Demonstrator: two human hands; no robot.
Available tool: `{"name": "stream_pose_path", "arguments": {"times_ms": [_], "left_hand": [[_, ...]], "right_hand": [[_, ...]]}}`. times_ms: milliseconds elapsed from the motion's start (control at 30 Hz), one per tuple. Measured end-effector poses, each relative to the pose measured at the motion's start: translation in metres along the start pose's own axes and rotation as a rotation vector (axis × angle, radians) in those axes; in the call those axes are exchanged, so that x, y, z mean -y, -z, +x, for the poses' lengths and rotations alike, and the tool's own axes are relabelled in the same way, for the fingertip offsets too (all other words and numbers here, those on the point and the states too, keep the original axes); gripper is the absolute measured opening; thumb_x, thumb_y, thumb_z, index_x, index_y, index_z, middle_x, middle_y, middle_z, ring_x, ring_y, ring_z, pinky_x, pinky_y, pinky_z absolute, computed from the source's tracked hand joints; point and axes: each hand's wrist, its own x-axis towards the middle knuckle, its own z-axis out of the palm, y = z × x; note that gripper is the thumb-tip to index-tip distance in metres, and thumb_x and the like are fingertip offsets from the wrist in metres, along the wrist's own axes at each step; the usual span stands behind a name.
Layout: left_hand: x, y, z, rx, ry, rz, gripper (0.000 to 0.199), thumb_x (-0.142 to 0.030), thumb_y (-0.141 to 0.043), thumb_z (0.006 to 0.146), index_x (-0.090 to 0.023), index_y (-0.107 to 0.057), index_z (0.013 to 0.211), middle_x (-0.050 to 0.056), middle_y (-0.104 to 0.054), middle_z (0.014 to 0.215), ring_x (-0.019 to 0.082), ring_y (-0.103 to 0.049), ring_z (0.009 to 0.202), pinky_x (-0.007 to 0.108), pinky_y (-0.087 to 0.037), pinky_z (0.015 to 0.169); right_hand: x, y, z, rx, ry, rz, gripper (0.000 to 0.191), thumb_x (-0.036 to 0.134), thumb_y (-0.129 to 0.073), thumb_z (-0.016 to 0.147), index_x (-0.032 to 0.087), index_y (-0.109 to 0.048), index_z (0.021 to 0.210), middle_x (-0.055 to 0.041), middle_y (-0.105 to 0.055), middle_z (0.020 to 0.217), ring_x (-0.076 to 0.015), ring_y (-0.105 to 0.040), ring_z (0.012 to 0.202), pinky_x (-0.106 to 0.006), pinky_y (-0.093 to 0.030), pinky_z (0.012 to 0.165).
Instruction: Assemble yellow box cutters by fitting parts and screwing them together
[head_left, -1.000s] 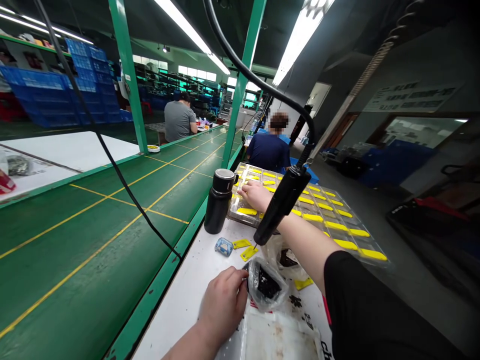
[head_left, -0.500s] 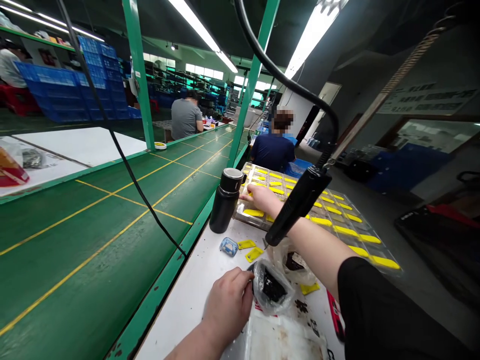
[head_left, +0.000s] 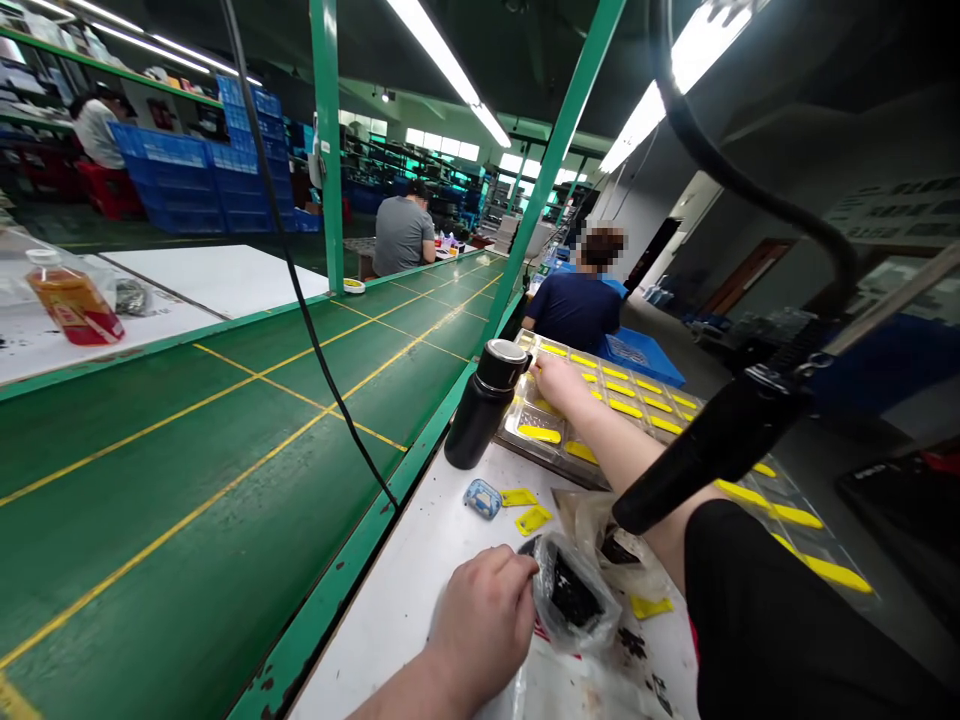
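Note:
My left hand [head_left: 487, 610] rests on the white table with its fingers curled, touching the left edge of a clear plastic bag [head_left: 607, 615] full of small black parts. The fingertips are hidden, so I cannot make out what they hold. Stretched forward, my right hand [head_left: 559, 382] is over the near-left part of a clear compartment tray [head_left: 510, 437] of long yellow pieces [head_left: 540, 434]. Its fingers look pinched beside the black bottle [head_left: 480, 410], and anything in them is too small to tell. A black electric screwdriver [head_left: 697, 455] hangs above my right forearm.
A blue patterned case [head_left: 482, 499] and small yellow pieces [head_left: 533, 519] lie near the bottle. A second bag [head_left: 585, 515] stands behind the first. The green conveyor belt [head_left: 225, 470] runs along the left. A co-worker in dark blue [head_left: 574, 305] sits beyond the tray.
The view has turned left, so things sit further right. My right hand has drawn its fingers in over the tray. My left hand stays by the bag. The screwdriver has swung right.

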Motion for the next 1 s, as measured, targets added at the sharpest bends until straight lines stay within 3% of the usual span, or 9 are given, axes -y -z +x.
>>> {"name": "stream_pose_path", "arguments": {"times_ms": [167,400,633,833,1000], "left_hand": [[0.000,0.000,0.000,0.004,0.010,-0.007,0.026,-0.017,-0.057,0.100,-0.026,-0.075,0.117,0.005,-0.075,0.098,0.023,-0.074,0.087,0.037,-0.060,0.076],[-0.001,0.000,0.001,0.000,0.011,-0.006,0.024,-0.019,-0.056,0.103,-0.027,-0.074,0.115,0.004,-0.075,0.097,0.023,-0.073,0.086,0.037,-0.059,0.075],[-0.003,0.005,0.002,-0.003,-0.003,-0.001,0.022,-0.019,-0.055,0.104,-0.026,-0.073,0.114,0.005,-0.075,0.096,0.022,-0.074,0.086,0.034,-0.058,0.074],[-0.003,0.005,0.002,-0.002,-0.002,0.012,0.022,-0.019,-0.056,0.103,-0.026,-0.073,0.114,0.004,-0.075,0.096,0.022,-0.074,0.085,0.035,-0.058,0.073],[-0.003,0.005,0.001,0.005,0.006,0.007,0.022,-0.018,-0.056,0.103,-0.025,-0.074,0.113,0.004,-0.075,0.096,0.022,-0.073,0.085,0.034,-0.058,0.075]], "right_hand": [[0.003,-0.007,0.005,-0.018,-0.089,-0.034,0.041,0.046,-0.071,0.106,0.020,-0.069,0.137,-0.0116,-0.070,0.141,-0.0270,-0.071,0.122,-0.051,-0.063,0.105],[0.003,-0.007,-0.002,-0.064,-0.055,-0.006,0.042,0.046,-0.071,0.106,0.020,-0.068,0.139,-0.0118,-0.069,0.143,-0.0271,-0.071,0.123,-0.051,-0.063,0.105],[0.002,-0.004,-0.003,-0.091,-0.081,0.071,0.039,0.046,-0.071,0.106,0.019,-0.069,0.134,-0.0100,-0.072,0.133,-0.0242,-0.073,0.113,-0.047,-0.065,0.099],[-0.021,0.024,-0.013,-0.229,-0.264,0.072,0.043,0.047,-0.070,0.106,0.020,-0.067,0.140,-0.0112,-0.070,0.138,-0.0260,-0.072,0.118,-0.049,-0.064,0.100],[-0.056,0.052,-0.030,-0.097,-0.257,0.039,0.036,0.046,-0.071,0.106,0.020,-0.071,0.131,-0.0102,-0.073,0.132,-0.0234,-0.073,0.112,-0.045,-0.065,0.098]]}}
